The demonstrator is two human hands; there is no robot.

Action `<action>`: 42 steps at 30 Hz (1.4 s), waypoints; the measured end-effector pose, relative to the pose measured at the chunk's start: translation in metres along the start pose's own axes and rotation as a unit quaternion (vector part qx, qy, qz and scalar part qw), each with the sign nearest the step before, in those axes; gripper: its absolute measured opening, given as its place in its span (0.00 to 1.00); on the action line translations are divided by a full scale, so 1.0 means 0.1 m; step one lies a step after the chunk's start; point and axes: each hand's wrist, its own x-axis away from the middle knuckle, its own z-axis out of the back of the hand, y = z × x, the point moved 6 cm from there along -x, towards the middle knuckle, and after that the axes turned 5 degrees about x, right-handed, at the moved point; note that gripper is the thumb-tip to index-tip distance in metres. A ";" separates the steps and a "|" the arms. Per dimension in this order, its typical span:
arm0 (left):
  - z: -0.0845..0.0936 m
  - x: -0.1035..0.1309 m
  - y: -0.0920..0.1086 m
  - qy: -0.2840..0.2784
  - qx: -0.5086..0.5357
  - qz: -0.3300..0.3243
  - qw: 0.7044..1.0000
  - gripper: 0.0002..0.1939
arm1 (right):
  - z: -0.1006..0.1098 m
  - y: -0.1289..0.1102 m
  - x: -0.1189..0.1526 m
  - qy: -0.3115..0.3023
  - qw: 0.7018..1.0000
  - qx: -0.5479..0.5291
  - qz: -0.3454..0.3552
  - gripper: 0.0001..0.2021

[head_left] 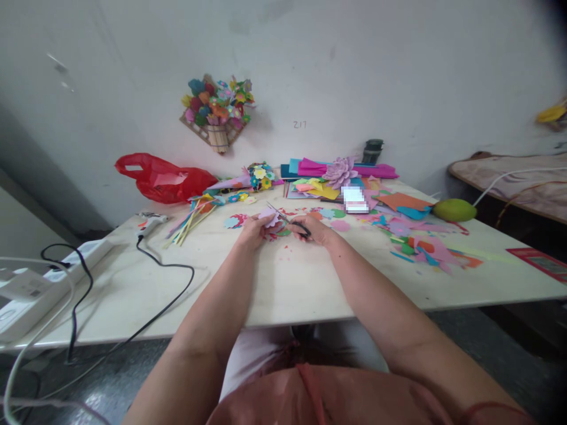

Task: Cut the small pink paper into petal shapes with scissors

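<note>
Between the fingers of my left hand [252, 231] is a pale purple paper flower [268, 218], held just above the table. My right hand [313, 229] grips black-handled scissors [302, 228], with the blades pointing up and left toward the flower's edge. Whether the blades touch the paper is too small to tell. Small pink and red paper scraps lie under and around both hands. A light blue scalloped paper piece [231, 222] rests left of my left hand, and a pink paper disc [340, 225] lies right of my right hand.
A hot glue gun [153, 223] with a black cord and a white power strip [84, 260] lie at the left. Behind are a red plastic bag [166, 180] and finished paper flowers [260, 176]. Paper scraps [432, 248] and a green-yellow fruit-like object [454, 210] are at the right.
</note>
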 end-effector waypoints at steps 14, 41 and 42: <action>0.02 -0.01 0.03 0.004 0.004 -0.021 1.000 0.03 | 0.01 0.03 -0.03 -0.004 1.000 -0.017 0.003 0.13; 0.05 -0.03 0.03 0.008 0.007 -0.025 1.000 0.03 | 0.03 0.15 -0.15 -0.024 0.999 -0.031 0.029 0.11; 0.05 -0.03 0.03 0.009 0.007 -0.025 1.000 0.03 | 0.03 0.16 -0.16 -0.026 0.999 -0.031 0.031 0.10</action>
